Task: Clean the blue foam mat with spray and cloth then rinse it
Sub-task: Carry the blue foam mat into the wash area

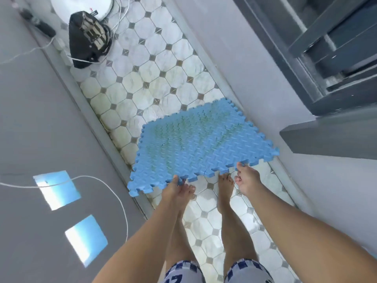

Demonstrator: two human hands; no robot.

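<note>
The blue foam mat (195, 144) is made of interlocking tiles with toothed edges and has greenish dirt stains across its middle. It hangs roughly flat above the tiled floor. My left hand (176, 187) grips its near edge at the left. My right hand (245, 178) pinches the near edge further right. Both of my forearms reach forward from the bottom of the view. No spray bottle or cloth is in view.
My bare feet stand on a narrow strip of white octagonal floor tiles (146, 84) between grey walls. A black bag (89, 39) and a white round appliance (81, 5) with white cables lie at the far end. A grey window frame (326, 58) is on the right.
</note>
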